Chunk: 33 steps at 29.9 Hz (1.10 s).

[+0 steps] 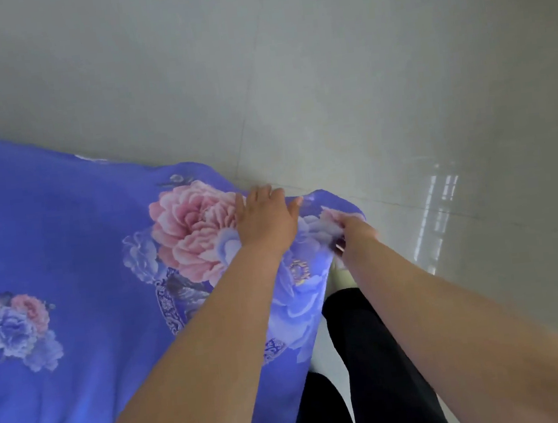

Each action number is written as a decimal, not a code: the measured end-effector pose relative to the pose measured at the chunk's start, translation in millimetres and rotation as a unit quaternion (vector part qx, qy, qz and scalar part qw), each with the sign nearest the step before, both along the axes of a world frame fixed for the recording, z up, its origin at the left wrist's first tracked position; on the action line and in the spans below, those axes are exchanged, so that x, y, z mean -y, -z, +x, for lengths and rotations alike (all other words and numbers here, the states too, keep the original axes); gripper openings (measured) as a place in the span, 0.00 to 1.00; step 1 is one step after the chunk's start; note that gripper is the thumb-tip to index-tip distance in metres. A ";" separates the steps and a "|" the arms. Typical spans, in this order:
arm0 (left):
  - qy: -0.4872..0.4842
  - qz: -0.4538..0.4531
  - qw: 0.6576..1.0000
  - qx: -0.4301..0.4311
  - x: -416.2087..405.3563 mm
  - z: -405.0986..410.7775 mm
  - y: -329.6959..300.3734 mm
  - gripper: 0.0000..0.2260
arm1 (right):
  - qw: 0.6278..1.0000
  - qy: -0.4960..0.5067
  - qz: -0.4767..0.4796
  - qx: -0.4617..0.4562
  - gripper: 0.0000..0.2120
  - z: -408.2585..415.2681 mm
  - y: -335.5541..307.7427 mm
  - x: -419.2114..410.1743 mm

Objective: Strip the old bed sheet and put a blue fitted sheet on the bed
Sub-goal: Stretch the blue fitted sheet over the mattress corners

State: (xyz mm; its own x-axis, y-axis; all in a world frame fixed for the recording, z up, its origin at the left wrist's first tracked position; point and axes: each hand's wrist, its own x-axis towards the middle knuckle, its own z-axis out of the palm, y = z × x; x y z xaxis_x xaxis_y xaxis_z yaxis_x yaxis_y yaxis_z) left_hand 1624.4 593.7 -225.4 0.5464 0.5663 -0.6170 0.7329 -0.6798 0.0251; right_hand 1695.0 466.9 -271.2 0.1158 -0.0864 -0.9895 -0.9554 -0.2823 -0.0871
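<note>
- Two bare hands worked at one corner of the bed, both on the blue sheet.
- Left hand lay palm-down on the sheet beside a big pink flower print; its fingers were fairly straight and slightly spread, curving over the bed's edge, thumb pointing right.
- Right hand gripped the sheet's corner from the side, fingers curled into the cloth; blur hid how tightly they closed.
- Sheet covered the bed from the left edge to that corner, draping down the near side.
- Black trousers stood beside the bed on a pale tiled floor.
</note>
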 end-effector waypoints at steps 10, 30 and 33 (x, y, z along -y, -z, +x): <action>0.191 -0.166 0.958 -0.133 38.9 36.4 2.1 0.29 | 0.976 0.216 0.035 -0.012 0.12 3.1 8.5 16.3; 0.030 -0.132 0.979 -0.155 -6.9 42.4 44.0 0.19 | 0.945 -0.190 0.264 0.036 0.20 2.9 18.0 -3.1; 0.099 -0.173 0.968 -0.154 -14.0 40.2 45.3 0.12 | 0.898 -0.347 0.262 0.069 0.26 -0.9 20.1 -11.0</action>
State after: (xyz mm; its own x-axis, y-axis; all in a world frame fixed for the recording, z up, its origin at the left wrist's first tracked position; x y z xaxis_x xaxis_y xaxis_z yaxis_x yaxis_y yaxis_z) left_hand 1664.6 607.7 -270.7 0.3837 0.1990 -0.9017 0.5982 -0.7975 0.0786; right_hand 1694.2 477.8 -291.3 0.0866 0.5263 -0.8459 -0.5350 -0.6917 -0.4852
